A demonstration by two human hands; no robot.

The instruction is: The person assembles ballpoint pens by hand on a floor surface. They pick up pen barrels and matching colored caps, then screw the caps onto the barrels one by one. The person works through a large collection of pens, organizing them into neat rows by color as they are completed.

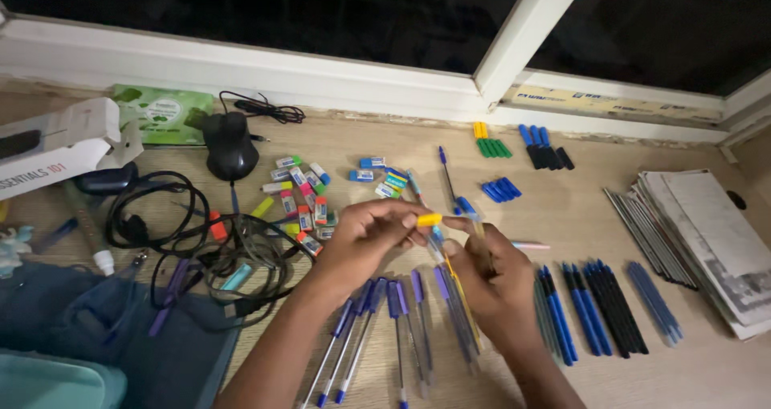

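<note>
Hands meet over the middle of the wooden desk (pixel 562 216). Left hand (pixel 361 236) pinches a yellow pen cap (pixel 429 219) between thumb and fingertips, the other fingers curled in. Right hand (pixel 490 276) is closed around a small bunch of pens (pixel 458 293), their barrels running down past the palm toward the person; whether the cap is seated on a pen tip or just off it cannot be told, as the fingers crowd the join.

Just below the left hand lies a loose row of purple and blue pens (pixel 377 329). Right of the right hand, sorted rows of blue and black pens (pixel 598 309), and further out a stack of papers (pixel 707 232). Beyond the fingertips, toward the window, small groups of caps (pixel 490 146) and a scatter of erasers (pixel 301 196). Left of the left hand, a tangle of cables (pixel 201 256) and a black mouse (pixel 230 146).

Risks, as judged: the bunch is held in one fist while only one pen is worked, so a slack grip could let barrels slide out into the row below and mix the sorted colours. The cap is small and held at the fingertips only; a slip would send it rolling among the erasers or cables. Light is dim, so colours could be misread.
</note>
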